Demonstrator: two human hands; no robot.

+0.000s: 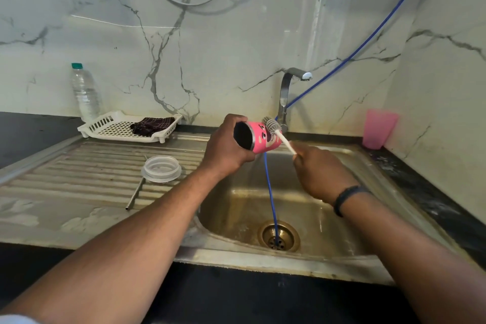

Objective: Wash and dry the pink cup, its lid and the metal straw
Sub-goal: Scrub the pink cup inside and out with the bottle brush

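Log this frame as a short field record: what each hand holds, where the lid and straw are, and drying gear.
left hand: grips pink cup, held sideways over sink
right hand: grips brush, bristles against cup's outside
lid: on drainboard, apart from cup
metal straw: lying on drainboard, partly under the lid
dark cloth: in white tray
tap: flow not discernible

Blue hose (271, 192) across open sink basin (236, 208)
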